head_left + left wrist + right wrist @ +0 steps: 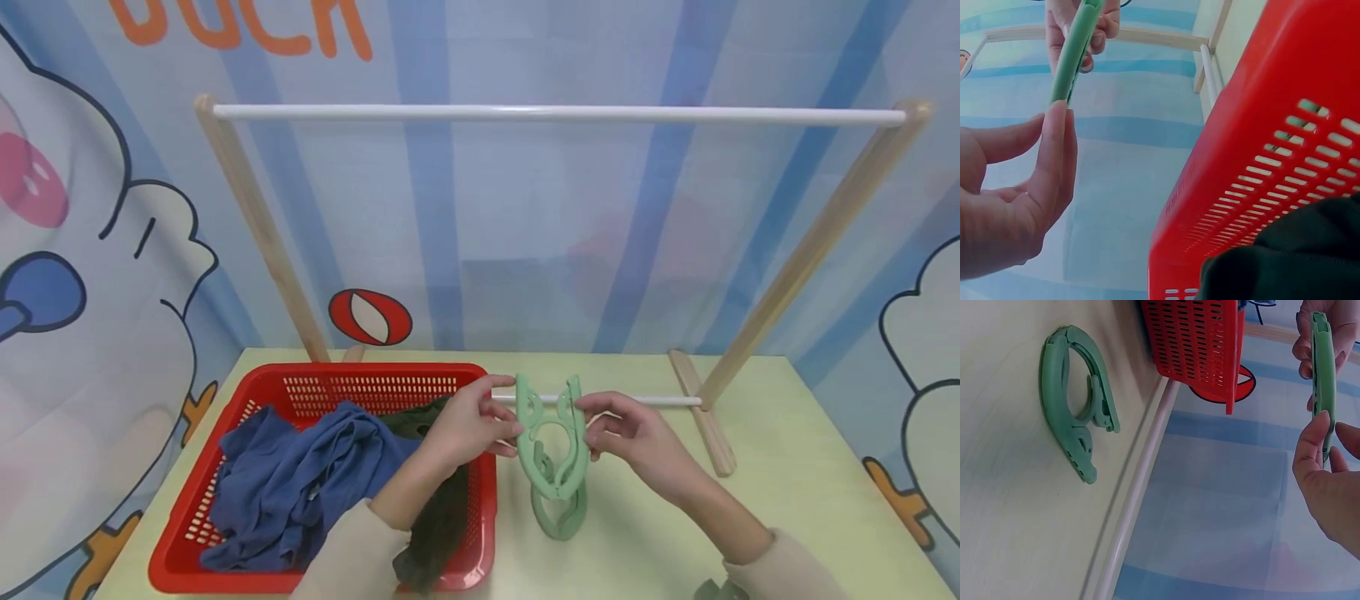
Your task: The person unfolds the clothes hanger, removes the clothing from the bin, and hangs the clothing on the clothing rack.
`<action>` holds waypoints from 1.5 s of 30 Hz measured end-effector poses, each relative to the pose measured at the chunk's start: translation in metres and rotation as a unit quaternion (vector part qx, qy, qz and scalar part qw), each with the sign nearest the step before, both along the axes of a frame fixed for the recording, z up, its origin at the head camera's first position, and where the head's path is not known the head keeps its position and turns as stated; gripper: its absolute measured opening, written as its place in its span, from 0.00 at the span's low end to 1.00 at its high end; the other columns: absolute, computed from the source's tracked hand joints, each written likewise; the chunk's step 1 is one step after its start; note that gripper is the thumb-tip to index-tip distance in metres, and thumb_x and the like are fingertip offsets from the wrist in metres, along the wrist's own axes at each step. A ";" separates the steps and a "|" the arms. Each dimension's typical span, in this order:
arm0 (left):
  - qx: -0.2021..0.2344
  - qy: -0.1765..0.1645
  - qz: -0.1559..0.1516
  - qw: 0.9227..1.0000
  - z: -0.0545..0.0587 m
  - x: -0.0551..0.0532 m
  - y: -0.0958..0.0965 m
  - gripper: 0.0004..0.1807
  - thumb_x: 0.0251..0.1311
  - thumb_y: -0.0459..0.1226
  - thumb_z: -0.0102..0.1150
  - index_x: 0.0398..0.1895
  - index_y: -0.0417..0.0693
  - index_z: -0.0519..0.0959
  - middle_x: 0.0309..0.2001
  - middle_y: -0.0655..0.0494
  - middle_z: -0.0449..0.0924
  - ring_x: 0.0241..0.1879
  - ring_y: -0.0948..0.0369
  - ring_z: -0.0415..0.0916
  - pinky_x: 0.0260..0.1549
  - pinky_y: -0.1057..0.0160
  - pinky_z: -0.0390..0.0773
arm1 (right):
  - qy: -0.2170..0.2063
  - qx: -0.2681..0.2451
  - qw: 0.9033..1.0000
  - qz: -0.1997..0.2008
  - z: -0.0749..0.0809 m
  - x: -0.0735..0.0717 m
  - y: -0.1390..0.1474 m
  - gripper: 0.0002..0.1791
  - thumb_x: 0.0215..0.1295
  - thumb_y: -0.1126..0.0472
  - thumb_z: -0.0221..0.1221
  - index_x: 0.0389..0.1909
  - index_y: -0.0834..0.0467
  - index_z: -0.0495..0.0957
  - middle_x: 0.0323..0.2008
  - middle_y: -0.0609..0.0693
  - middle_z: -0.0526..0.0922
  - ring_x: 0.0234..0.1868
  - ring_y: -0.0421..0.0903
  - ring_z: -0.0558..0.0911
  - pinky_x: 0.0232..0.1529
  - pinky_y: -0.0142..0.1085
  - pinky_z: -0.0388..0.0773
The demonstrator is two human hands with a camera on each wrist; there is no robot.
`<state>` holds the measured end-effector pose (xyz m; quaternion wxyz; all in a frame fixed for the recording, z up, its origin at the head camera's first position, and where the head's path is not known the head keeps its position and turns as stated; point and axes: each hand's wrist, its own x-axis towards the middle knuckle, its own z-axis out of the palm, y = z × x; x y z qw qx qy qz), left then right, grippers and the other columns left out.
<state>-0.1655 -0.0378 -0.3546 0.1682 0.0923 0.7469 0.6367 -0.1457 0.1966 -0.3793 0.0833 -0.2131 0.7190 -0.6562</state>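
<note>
Up off the table, a green folding hanger (524, 425) is folded into a narrow V, its arms pointing upward. My left hand (467, 423) pinches its left arm between thumb and fingers, as the left wrist view also shows. On the opposite arm, my right hand (637, 437) holds on with thumb and fingertips. Below it, a second folded green hanger (1057, 394) lies flat on the table, partly covered by the held one in the head view.
A red basket (487, 533) at left holds a blue garment (300, 483) and dark clothing (442, 521). Behind stands a wooden rack with a white top rail (555, 115) and a lower white bar (667, 402). A dark green piece (720, 590) shows at the bottom edge.
</note>
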 end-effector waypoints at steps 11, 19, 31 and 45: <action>-0.018 0.013 -0.021 1.000 0.015 -0.011 -0.001 0.37 0.53 0.25 0.60 0.66 0.51 0.59 0.31 0.45 0.75 0.24 0.56 0.79 0.26 0.58 0.80 | -0.007 0.027 0.997 -0.065 0.015 -0.009 -0.007 0.21 0.60 0.73 0.54 0.55 0.68 0.65 0.37 0.60 0.73 0.28 0.43 0.77 0.28 0.37 0.77; -0.034 0.041 -0.050 0.997 0.016 -0.017 -0.002 0.31 0.54 0.25 0.58 0.61 0.49 0.61 0.30 0.43 0.76 0.23 0.52 0.79 0.25 0.58 0.80 | -0.027 0.050 0.995 -0.086 0.025 -0.013 -0.012 0.25 0.63 0.68 0.54 0.60 0.65 0.61 0.34 0.60 0.75 0.24 0.46 0.75 0.24 0.36 0.74; -0.044 0.096 -0.030 0.994 0.020 -0.015 -0.003 0.16 0.58 0.32 0.58 0.48 0.44 0.67 0.30 0.46 0.77 0.24 0.56 0.79 0.24 0.61 0.80 | -0.014 0.063 0.994 -0.084 0.027 -0.016 -0.016 0.21 0.62 0.66 0.57 0.55 0.65 0.67 0.30 0.59 0.76 0.21 0.46 0.74 0.21 0.36 0.74; -0.065 0.162 -0.041 0.984 0.022 -0.012 0.000 0.11 0.57 0.30 0.58 0.42 0.44 0.71 0.31 0.49 0.77 0.29 0.58 0.79 0.27 0.64 0.80 | 0.014 0.074 0.992 -0.102 0.037 -0.017 -0.018 0.14 0.63 0.59 0.57 0.46 0.63 0.75 0.24 0.56 0.73 0.20 0.44 0.70 0.20 0.35 0.70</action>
